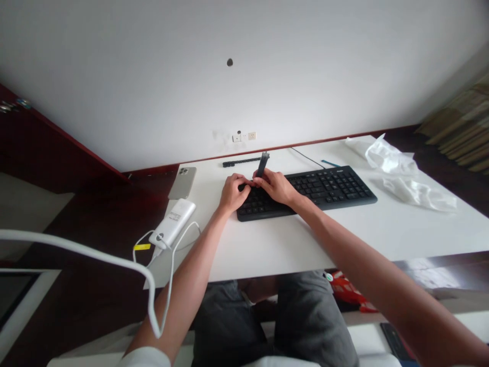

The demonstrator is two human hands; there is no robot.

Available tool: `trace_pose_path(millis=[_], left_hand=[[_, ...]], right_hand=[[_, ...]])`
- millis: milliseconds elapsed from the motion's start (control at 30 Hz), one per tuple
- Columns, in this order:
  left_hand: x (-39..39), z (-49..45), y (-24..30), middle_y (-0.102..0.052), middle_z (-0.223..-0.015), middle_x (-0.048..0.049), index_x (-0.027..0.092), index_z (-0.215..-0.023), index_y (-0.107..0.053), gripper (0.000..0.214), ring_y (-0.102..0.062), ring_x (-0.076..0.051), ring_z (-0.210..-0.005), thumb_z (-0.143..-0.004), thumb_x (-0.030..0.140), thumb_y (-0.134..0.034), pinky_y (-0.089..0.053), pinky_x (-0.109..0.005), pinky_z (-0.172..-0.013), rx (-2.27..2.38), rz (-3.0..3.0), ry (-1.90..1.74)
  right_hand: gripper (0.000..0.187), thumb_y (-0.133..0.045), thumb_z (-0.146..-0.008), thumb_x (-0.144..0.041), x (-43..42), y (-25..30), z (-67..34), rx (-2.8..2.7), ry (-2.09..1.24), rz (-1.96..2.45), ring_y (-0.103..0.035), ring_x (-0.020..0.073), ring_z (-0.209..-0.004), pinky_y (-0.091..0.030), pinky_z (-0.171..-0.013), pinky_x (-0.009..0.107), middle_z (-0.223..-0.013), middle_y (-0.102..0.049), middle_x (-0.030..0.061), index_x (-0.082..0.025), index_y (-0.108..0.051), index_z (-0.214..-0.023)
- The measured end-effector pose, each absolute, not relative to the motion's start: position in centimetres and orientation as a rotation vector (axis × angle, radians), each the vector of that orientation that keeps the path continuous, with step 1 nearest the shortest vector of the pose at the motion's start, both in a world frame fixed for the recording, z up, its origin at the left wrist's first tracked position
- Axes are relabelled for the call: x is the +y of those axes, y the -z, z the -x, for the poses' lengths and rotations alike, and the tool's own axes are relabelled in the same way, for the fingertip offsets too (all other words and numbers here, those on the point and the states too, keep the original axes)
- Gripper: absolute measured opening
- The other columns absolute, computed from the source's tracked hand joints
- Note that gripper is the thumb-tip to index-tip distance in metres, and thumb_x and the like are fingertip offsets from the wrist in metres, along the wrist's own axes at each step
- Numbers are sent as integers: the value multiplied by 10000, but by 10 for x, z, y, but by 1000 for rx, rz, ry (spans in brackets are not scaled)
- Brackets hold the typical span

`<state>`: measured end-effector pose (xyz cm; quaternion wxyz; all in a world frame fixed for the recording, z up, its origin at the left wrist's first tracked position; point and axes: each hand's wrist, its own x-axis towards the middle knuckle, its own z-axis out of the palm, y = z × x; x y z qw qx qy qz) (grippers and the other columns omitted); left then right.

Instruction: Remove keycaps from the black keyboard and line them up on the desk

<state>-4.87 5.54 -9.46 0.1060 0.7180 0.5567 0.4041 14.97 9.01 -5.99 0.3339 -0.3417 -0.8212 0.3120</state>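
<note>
A black keyboard (328, 187) lies on the white desk (305, 239). Both my hands meet over its left end. My right hand (277, 186) is closed round a slim dark tool (262, 164) that stands up tilted above the keys. My left hand (233, 192) is curled with its fingertips pinched against the keyboard's upper left corner, touching the right hand. What the left fingers pinch is too small to make out.
A white power bank (173, 223) with a white cable (168, 275) sits at the desk's left edge, a phone (183, 182) face down behind it. A black strip (240, 162) lies near the wall. Crumpled clear plastic (401, 171) lies at the right.
</note>
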Motion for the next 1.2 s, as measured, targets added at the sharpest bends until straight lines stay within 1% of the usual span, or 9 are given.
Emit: trace_pose_path(millis=[200, 367, 433, 600, 733, 867, 1033, 1100, 1200], left_hand=[[60, 49, 98, -690, -1006, -38, 227, -825, -743, 125, -644, -219, -1038, -860, 163, -641, -494, -402, -1046, 1598, -2099, -1184], [62, 49, 101, -684, -1012, -22, 227, -855, -735, 44, -645, -214, -1044, -818, 208, -722, -484, -391, -1062, 1522, -2121, -1171], [63, 49, 102, -680, -1021, -19, 226, -870, -735, 68, -646, -209, -1031, -815, 258, -758, -486, -388, -1062, 1491, -2115, -1169], [66, 50, 106, -672, -1009, -31, 199, -899, -722, 138, -633, -207, -1016, -838, 312, -775, -493, -407, -1053, 1439, -2057, -1197], [68, 50, 108, -667, -1004, -32, 191, -891, -714, 168, -634, -212, -1017, -833, 326, -796, -494, -428, -1057, 1424, -2032, -1214], [68, 49, 108, -668, -984, -28, 209, -871, -716, 143, -629, -222, -1033, -829, 315, -802, -489, -433, -1075, 1429, -2012, -1215], [65, 47, 103, -679, -961, -22, 202, -868, -739, 85, -629, -213, -1029, -838, 268, -783, -490, -420, -1061, 1467, -2045, -1186], [63, 46, 101, -683, -965, -17, 203, -866, -745, 76, -638, -202, -1016, -849, 272, -770, -501, -397, -1037, 1497, -2071, -1168], [61, 45, 98, -692, -982, -9, 217, -865, -751, 76, -657, -188, -1000, -853, 290, -769, -517, -362, -1000, 1533, -2088, -1164]], right_hand=[[462, -498, -1016, -612, 97, 70, -153, -2162, -813, 783, -676, 203, -775, -478, -755, 301, -879, -745, 43, -180, -650, -1079], [560, -511, -974, -697, 105, 78, -156, -2154, -872, 679, -671, 195, -840, -504, -791, 289, -896, -723, 47, -166, -644, -1087], [582, -525, -955, -715, 109, 82, -157, -2137, -885, 663, -675, 187, -871, -519, -811, 282, -902, -703, 34, -164, -642, -1102], [585, -527, -962, -698, 118, 92, -160, -2098, -971, 608, -690, 171, -926, -559, -870, 314, -926, -680, 14, -149, -626, -1138], [561, -558, -956, -674, 123, 94, -163, -2073, -1024, 557, -706, 171, -951, -578, -871, 320, -928, -679, 10, -144, -624, -1129], [556, -599, -925, -669, 123, 88, -167, -2107, -1048, 535, -721, 166, -927, -585, -859, 287, -920, -697, 1, -146, -642, -1106], [660, -487, -947, -669, 118, 80, -170, -2138, -1036, 545, -701, 108, -938, -512, -843, 193, -970, -719, 7, -45, -642, -1097], [632, -550, -925, -670, 116, 78, -170, -2114, -1052, 557, -707, 119, -912, -528, -824, 186, -944, -738, 17, -67, -665, -1077], [532, -680, -883, -650, 115, 78, -171, -2055, -1100, 580, -729, 164, -854, -583, -794, 242, -895, -759, 33, -145, -701, -1050]])
